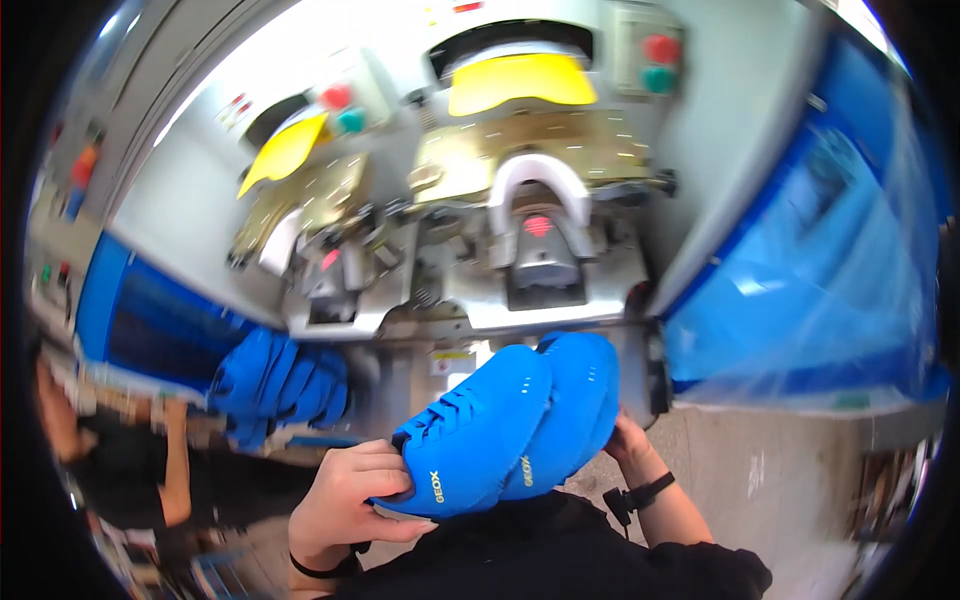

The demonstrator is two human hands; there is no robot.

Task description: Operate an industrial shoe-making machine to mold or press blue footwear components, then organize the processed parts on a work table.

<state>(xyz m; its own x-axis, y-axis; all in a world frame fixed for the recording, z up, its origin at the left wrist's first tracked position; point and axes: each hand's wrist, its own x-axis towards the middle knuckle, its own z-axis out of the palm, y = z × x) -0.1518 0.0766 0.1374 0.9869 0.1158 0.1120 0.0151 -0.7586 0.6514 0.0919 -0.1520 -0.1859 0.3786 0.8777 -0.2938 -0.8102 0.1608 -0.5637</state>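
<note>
A small rectangular warning label [452, 356], yellow strip above white, sat on the machine's front panel just above the blue shoe uppers. Small gold printed logos [436, 486] marked the uppers' sides. Clear blue plastic sheeting [810, 290] wrapped something on the right. No screens seen.

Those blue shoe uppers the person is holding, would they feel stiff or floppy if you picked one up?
Probably floppy: the blue shoe uppers have no soles and curve in a soft dome. Likely light too, since the left hand pinches the stack at one edge while the right hand only steadies the far side. The matte surface looks grippy rather than slippery.
</note>
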